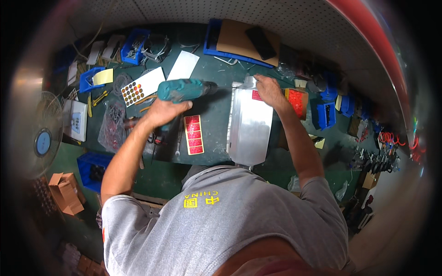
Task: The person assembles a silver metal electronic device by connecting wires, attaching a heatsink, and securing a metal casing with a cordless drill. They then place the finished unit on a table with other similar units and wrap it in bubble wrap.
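My left hand (166,112) is wrapped round the grip of a teal cordless drill (184,89). The drill lies level, its dark chuck and bit pointing right at the far left edge of a silver metal housing (251,124). Whether the bit touches the housing is too small to tell. My right hand (270,90) rests at the far end of the housing, fingers curled over its end piece. A red label (256,95) sits on the housing near that hand. Left of the housing, a sheet of red labels (194,135) lies on the green bench.
Blue bins (327,116) with small parts line the right, beside a box of red pieces (296,103). A blue tray (212,39) holding cardboard and a black phone (260,42) stands at the back. A sheet of round stickers (133,93) lies left; a fan (43,138) stands beyond.
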Action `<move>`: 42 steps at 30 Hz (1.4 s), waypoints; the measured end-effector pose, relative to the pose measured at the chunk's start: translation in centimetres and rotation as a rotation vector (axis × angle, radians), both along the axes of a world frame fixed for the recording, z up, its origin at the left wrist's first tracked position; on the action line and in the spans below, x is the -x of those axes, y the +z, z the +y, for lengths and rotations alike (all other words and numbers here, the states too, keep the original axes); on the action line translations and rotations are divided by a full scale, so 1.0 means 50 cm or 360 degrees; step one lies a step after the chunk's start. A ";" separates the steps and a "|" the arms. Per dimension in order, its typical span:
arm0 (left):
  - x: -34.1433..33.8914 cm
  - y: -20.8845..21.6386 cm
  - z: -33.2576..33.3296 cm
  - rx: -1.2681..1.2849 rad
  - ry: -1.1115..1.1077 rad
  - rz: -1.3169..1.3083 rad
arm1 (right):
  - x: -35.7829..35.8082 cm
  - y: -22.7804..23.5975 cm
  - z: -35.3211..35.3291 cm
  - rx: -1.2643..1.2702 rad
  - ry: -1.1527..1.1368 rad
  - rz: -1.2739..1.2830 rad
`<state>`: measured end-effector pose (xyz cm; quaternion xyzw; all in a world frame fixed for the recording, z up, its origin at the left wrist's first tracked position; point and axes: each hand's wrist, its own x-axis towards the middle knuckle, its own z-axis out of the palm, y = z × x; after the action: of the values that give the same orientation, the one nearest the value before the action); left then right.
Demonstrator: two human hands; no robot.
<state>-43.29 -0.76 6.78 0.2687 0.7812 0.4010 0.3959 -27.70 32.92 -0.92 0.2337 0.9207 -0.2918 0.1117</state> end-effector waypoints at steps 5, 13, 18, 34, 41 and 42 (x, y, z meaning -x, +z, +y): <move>0.065 0.107 0.141 0.0092 -0.0739 0.0656 | -0.012 -0.030 0.005 -0.0046 0.0008 0.0115; 0.035 0.201 0.368 0.0601 -0.1339 0.0935 | -0.015 -0.095 0.037 -0.0422 0.0311 0.0157; 0.029 0.190 0.368 0.0706 -0.1328 0.0938 | -0.014 -0.103 0.017 -0.0364 0.0185 0.0294; 0.016 0.233 0.351 0.0584 -0.1047 0.0656 | -0.022 -0.122 0.032 -0.0320 0.0038 0.0207; -0.056 0.121 0.085 0.0305 -0.0368 0.1145 | -0.020 -0.105 0.016 -0.0134 0.0062 0.0435; -0.058 0.031 0.057 0.0150 -0.0350 0.0981 | -0.025 -0.116 0.026 -0.0161 0.0018 0.0472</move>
<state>-40.38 2.10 8.34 0.4416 0.8482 0.2191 0.1937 -26.45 34.23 -6.72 0.1881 0.9420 -0.2756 -0.0357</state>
